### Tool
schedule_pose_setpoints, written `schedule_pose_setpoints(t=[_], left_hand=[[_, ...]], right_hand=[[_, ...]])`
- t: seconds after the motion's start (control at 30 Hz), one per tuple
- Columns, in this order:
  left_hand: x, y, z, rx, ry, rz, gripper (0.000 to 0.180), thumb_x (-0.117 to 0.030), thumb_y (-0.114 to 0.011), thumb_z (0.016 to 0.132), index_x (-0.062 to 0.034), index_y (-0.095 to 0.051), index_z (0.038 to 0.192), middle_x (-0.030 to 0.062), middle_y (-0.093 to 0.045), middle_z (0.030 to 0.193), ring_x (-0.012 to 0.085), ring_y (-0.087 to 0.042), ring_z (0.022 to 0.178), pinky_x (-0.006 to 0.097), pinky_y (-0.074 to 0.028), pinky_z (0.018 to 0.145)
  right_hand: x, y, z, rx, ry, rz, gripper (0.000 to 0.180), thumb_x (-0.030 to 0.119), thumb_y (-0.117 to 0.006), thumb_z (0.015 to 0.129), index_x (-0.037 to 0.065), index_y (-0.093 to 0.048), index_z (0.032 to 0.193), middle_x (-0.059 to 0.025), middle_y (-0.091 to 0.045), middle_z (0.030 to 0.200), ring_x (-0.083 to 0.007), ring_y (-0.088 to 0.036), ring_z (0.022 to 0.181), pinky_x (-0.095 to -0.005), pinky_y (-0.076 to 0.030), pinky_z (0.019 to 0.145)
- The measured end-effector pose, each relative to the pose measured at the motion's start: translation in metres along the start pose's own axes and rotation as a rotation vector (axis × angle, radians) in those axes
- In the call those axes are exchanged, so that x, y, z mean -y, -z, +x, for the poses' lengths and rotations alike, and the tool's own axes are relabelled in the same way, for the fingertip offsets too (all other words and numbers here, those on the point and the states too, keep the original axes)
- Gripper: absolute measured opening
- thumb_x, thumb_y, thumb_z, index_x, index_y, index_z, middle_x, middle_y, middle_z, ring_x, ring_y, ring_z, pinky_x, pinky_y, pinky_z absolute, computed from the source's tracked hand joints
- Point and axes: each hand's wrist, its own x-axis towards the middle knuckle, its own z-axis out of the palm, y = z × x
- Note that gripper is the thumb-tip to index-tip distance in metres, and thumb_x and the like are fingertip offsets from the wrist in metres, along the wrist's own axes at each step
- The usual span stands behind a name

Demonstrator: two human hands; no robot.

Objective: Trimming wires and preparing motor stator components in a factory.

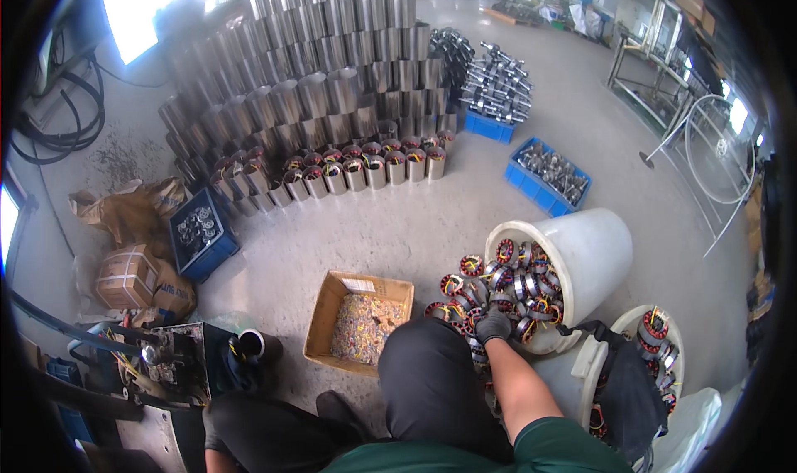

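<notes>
My right hand, in a dark glove, reaches into a heap of motor stators, ring-shaped steel cores with red windings and coloured wires. The heap spills from a white barrel lying on its side. The hand touches the near edge of the heap, but its fingertips are hidden, so I cannot make out a grip. At the lower left, my gloved left hand is beside my leg and near a bench machine. Its fingers do not show clearly. A metal cylinder stands beside that machine.
An open cardboard box with small coloured scraps sits between my feet and the stacked steel cylinders. Blue crates of metal parts stand beyond the barrel. Another blue crate is at left. A second stator barrel stands at right.
</notes>
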Motion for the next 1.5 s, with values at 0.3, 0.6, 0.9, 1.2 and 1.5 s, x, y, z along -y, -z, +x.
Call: schedule_pose_setpoints(t=[0.3,0.6,0.9,1.2,1.5], left_hand=[[-0.26,-0.078,0.077,0.062,-0.001,-0.216,0.021,-0.008,-0.061,0.09,0.0002,-0.065,0.108,0.0084,-0.068,0.093,0.0166,-0.066,0.082,0.029,-0.052,0.07],[-0.397,-0.233,0.069,0.263,-0.098,-0.487,0.025,-0.016,-0.062,0.094,-0.005,-0.065,0.116,0.007,-0.068,0.109,0.0193,-0.066,0.099,0.033,-0.052,0.087],[-0.348,-0.309,0.047,0.599,-0.132,-0.814,0.107,-0.051,-0.075,0.084,-0.0128,-0.01,0.159,0.0217,-0.033,0.152,0.0307,-0.047,0.132,0.046,-0.047,0.103],[-0.323,-0.311,0.039,0.218,-0.298,-0.135,0.1,-0.036,-0.091,0.065,0.0021,-0.038,0.142,0.0181,-0.056,0.123,0.0258,-0.062,0.106,0.037,-0.054,0.091],[-0.322,-0.303,0.025,0.187,-0.374,-0.042,0.095,-0.044,-0.089,0.069,0.0011,-0.04,0.137,0.0191,-0.056,0.123,0.0293,-0.062,0.109,0.04,-0.054,0.092]], right_hand=[[-0.001,0.049,0.032,0.039,0.158,0.04,0.053,0.037,-0.073,0.076,0.011,-0.064,0.121,-0.0212,-0.068,0.118,-0.0371,-0.065,0.114,-0.0432,-0.049,0.101],[0.103,0.159,0.035,-0.071,0.557,0.466,0.021,0.014,-0.064,0.086,-0.002,-0.066,0.098,-0.0103,-0.067,0.081,-0.0234,-0.063,0.074,-0.0355,-0.051,0.069],[0.209,0.209,-0.174,1.018,0.787,1.228,0.034,0.033,-0.075,0.086,0.005,-0.065,0.102,-0.0037,-0.068,0.082,-0.0127,-0.064,0.065,-0.0274,-0.053,0.053],[0.205,0.153,-0.236,1.396,0.595,1.201,0.07,0.06,-0.065,0.086,-0.001,-0.062,0.122,-0.0141,-0.07,0.11,-0.0265,-0.069,0.099,-0.0404,-0.058,0.083],[0.21,0.159,-0.26,1.37,0.781,1.124,0.061,0.04,-0.072,0.081,-0.001,-0.06,0.124,-0.0119,-0.069,0.108,-0.0212,-0.069,0.094,-0.0369,-0.06,0.082]])
